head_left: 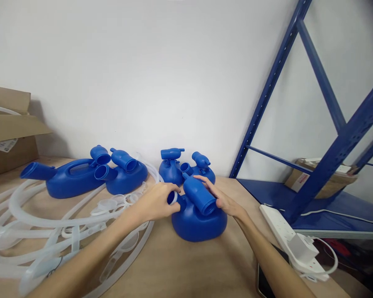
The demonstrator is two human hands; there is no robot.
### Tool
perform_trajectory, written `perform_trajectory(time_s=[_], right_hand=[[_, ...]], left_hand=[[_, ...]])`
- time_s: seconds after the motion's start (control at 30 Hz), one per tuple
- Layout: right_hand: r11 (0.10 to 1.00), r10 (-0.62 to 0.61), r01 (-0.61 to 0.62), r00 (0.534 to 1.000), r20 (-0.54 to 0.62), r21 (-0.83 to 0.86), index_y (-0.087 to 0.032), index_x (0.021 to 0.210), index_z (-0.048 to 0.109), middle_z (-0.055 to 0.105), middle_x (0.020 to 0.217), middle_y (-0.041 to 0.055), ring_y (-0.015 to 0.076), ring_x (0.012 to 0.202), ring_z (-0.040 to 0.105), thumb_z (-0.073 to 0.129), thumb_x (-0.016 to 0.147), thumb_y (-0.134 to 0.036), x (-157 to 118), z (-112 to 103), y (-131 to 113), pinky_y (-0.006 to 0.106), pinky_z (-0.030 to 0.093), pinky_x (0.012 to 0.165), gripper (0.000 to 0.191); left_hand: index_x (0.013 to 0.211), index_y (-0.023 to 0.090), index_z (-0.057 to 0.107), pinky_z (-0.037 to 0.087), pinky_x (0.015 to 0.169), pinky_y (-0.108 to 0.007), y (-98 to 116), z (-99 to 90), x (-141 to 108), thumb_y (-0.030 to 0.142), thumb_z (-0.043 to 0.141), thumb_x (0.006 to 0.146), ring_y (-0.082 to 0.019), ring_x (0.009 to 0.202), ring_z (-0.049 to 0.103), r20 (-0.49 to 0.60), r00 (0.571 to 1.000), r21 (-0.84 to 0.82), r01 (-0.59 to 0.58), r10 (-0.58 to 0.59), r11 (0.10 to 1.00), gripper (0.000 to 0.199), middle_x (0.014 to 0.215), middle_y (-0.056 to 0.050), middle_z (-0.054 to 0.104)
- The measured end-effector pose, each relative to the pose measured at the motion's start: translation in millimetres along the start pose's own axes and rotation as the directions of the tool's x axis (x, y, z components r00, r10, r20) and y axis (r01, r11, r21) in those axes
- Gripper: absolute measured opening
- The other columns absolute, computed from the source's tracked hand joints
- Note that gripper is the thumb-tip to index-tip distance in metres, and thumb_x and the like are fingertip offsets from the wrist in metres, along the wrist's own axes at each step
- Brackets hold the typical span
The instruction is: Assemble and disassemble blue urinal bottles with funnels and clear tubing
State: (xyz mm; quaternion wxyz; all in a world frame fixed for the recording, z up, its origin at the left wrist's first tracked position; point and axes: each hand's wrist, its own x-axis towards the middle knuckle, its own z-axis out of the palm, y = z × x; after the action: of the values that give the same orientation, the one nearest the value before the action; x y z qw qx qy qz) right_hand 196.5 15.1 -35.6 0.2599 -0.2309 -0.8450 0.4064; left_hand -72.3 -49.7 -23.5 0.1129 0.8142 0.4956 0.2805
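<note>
In front of me a blue plastic urinal bottle (199, 227) stands on the table, its spout turned left. My left hand (160, 200) grips that spout at its mouth, and a whitish ring (172, 198) shows in the opening beside the thumb. Lying tilted on top of the bottle is a blue bottle-shaped adapter (200, 193) with a narrow tip and a wide mouth. Curled along the adapter's right side, my right hand (220, 196) holds it. The ring's exact fit is partly hidden by my left fingers.
More blue urinal bottles (71, 182) with adapters on top stand towards the wall. Clear tubes (81, 222) and translucent caps (107, 205) cover the left. A cardboard box (12, 140) sits at far left. A power strip (282, 231), phone (267, 281) and blue shelf frame (267, 91) are right.
</note>
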Motion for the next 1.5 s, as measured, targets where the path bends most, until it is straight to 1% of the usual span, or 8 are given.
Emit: perform_trajectory(time_s=[0.13,0.33,0.67,0.87,1.1,1.27,1.37,1.5], right_hand=[[0.994,0.004,-0.006,1.0,0.022,0.108,-0.024,0.156,0.027,0.056,0.142,0.0193,0.0378,0.12,0.064,0.06,0.061,-0.098,3.3,6.0,1.1,0.049,0.049,0.102,0.125],[0.993,0.042,-0.038,0.998,-0.036,0.114,-0.024,0.152,0.034,0.059,0.132,0.0158,0.0331,0.107,0.067,0.064,0.058,-0.098,4.9,11.9,-1.7,0.044,0.053,0.091,0.123],[0.994,0.093,-0.092,0.996,-0.007,0.065,-0.028,0.152,0.027,0.044,0.149,0.0183,0.0353,0.116,0.062,0.061,0.061,-0.098,10.5,12.8,-1.6,0.049,0.052,0.097,0.12],[0.986,-0.036,0.038,0.999,0.016,-0.162,-0.035,0.16,0.028,0.006,0.172,0.0134,0.0441,0.158,0.015,0.06,0.063,-0.097,14.3,11.4,-0.4,0.061,0.037,0.117,0.119],[0.957,-0.055,0.045,0.998,-0.029,-0.286,-0.04,0.156,0.027,0.015,0.171,0.0134,0.0408,0.157,0.023,0.095,0.054,-0.063,15.2,17.5,-1.9,0.058,0.046,0.113,0.125],[0.89,-0.106,0.046,0.988,-0.109,-0.454,-0.033,0.149,0.038,0.029,0.164,0.0158,0.0401,0.153,0.033,0.088,0.07,-0.056,16.9,22.4,-9.3,0.06,0.043,0.116,0.096],[0.816,-0.216,0.117,0.97,-0.112,-0.566,-0.028,0.144,0.043,0.036,0.162,0.0175,0.0435,0.156,0.024,0.09,0.065,-0.056,19.1,22.4,-7.9,0.068,0.022,0.125,0.096],[0.875,-0.167,0.096,0.98,-0.109,-0.475,-0.031,0.148,0.036,0.037,0.163,0.0158,0.0406,0.155,0.03,0.093,0.056,-0.064,20.1,23.7,-5.5,0.063,0.03,0.123,0.113]], left_hand=[[0.091,0.021,0.068,0.053,0.085,-0.036,-7.5,29.7,5.7,0.028,0.055,0.085,-0.025,0.091,0.07,-0.136,0.984,-0.128,0.094,-0.112,0.987,0.016,0.097,-0.006,0.077],[0.131,0.018,0.059,0.051,0.106,-0.044,-15.6,50.6,7.5,0.031,0.065,0.082,-0.029,0.119,0.067,-0.199,0.972,-0.232,0.079,-0.127,0.97,0.051,0.13,-0.012,0.071],[0.161,0.016,0.032,0.034,0.125,-0.052,-29.7,48.9,3.4,0.023,0.058,0.088,-0.031,0.149,0.043,-0.165,0.979,-0.24,-0.16,0.122,0.957,0.078,0.164,-0.017,0.041],[0.165,0.018,0.021,0.037,0.122,-0.053,-27.5,41.0,4.3,0.026,0.06,0.091,-0.031,0.143,0.049,-0.09,0.99,-0.316,-0.131,0.108,0.939,0.084,0.158,-0.019,0.048],[0.156,0.023,0.044,0.044,0.115,-0.034,-39.1,-10.5,11.7,0.056,0.03,0.105,-0.025,0.143,0.051,0.167,0.983,-0.099,0.089,-0.072,0.991,0.062,0.161,-0.008,0.049],[0.112,0.015,0.073,0.054,0.097,-0.047,-95.4,-36.4,8.3,0.04,0.044,0.104,-0.035,0.116,0.067,0.218,0.867,0.322,0.369,-0.448,0.872,0.039,0.125,-0.018,0.071],[0.113,0.014,0.071,0.055,0.096,-0.05,-121.3,-31.0,1.6,0.035,0.068,0.096,-0.03,0.113,0.067,0.276,0.766,0.476,0.415,-0.58,0.775,0.027,0.124,-0.015,0.069],[0.121,0.016,0.067,0.057,0.096,-0.046,-129.4,-22.3,-1.5,0.035,0.069,0.097,-0.025,0.111,0.067,0.333,0.7,0.567,0.388,-0.632,0.727,0.031,0.125,-0.01,0.067]])
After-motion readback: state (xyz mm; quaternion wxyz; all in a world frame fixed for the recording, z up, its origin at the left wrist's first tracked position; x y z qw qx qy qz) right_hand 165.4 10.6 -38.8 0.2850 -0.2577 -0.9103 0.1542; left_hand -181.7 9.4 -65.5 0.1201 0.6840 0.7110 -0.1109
